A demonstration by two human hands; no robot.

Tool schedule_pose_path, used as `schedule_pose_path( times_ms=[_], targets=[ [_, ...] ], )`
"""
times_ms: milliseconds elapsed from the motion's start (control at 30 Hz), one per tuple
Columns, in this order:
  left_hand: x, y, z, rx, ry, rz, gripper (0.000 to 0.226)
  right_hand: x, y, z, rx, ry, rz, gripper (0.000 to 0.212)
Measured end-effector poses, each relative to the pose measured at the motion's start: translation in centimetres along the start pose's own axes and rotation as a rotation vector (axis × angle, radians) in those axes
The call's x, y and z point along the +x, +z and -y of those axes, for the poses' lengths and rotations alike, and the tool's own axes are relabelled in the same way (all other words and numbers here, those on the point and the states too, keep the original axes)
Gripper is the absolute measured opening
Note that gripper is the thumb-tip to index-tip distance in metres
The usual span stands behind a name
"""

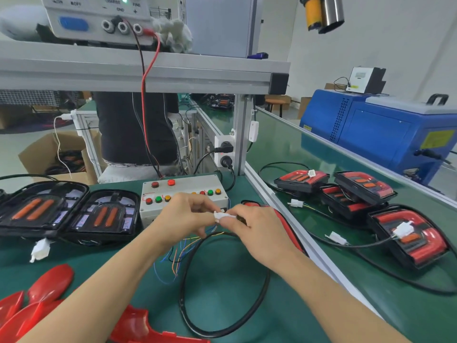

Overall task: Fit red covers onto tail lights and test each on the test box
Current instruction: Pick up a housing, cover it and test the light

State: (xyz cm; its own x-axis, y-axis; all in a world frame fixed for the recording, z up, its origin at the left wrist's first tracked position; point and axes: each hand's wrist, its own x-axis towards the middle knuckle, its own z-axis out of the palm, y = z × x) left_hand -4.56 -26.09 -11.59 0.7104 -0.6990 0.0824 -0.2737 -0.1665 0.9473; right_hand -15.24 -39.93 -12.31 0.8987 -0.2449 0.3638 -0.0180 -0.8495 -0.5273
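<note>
Now we are pinching a white plug (223,216) between both hands, left hand (184,215) and right hand (257,227), just in front of the test box (183,194). Light, stiff plastic; we are gripping its body, not the thin wires (178,251), which look fragile. Uncovered lights (66,211) are lying left, red covers (49,280) nearer us.

Left hand (184,214), right hand (257,227), fingertips pinching, nearly touching

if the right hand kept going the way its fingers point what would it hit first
Probably the white connector that the right hand already pinches, then the left hand just beyond; depth is unclear.
</note>
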Motion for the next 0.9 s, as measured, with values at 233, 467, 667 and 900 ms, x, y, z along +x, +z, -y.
schedule_pose_path(
  times_ms=[233,467,667,900],
  targets=[
    [0.4,-0.9,1.4,0.181,0.177,0.071,0.024,0.4,-1.4,-1.4,0.130,0.121,0.100,0.033],
    [-2.1,-1.9,2.4,0.857,0.301,-0.011,0.052,2.2,-5.7,-9.9,0.551,0.611,-0.784,0.023],
    [-4.6,5.0,-0.2,0.999,0.760,0.131,0.037,1.6,-3.8,-12.5,0.448,0.773,-0.896,0.027],
    [-0.4,7.5,0.4,0.284,0.024,-0.234,0.012,-1.1,-0.8,-10.8,0.443,0.837,-0.177,0.016]
  ],
)
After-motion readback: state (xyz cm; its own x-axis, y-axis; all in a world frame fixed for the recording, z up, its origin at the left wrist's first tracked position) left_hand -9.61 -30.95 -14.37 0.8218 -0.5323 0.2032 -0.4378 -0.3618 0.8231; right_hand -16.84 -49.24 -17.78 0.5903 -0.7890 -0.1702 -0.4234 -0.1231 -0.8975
